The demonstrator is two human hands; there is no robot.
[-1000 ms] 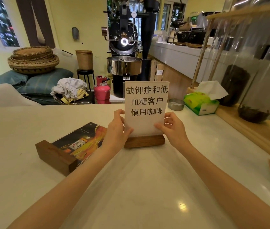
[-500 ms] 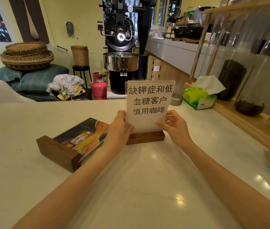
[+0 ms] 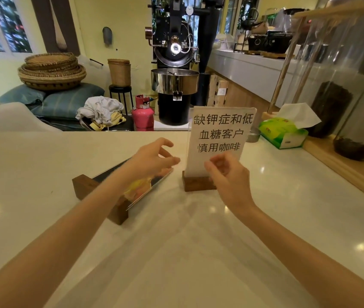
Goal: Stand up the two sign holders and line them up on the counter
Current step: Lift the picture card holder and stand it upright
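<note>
A glossy, cream-white stone counter fills the lower view, its surface catching round ceiling-light reflections. Beyond its far edge lies a yellow-walled room with a black coffee roasting machine, one pink gas cylinder, a stack of woven straw baskets resting on blue-grey cushions, and a woven bin on a black stool. Along the right side runs a pale wooden rack with tall clear glass cylinders, and one green tissue box sits near a small metal dish. Two sign holders are on the counter. The white paper sign holder with black Chinese characters on a dark wooden base stands upright at the counter's middle. Just to its left, the second sign holder, a dark printed picture panel in a dark wooden block base, lies flat on its back. Two bare hands are in view: the left hand hovers over the flat holder with fingers spread and holding nothing; the right hand is loosely curled in front of the standing sign's lower edge, empty, with whether it touches the sign unclear.
</note>
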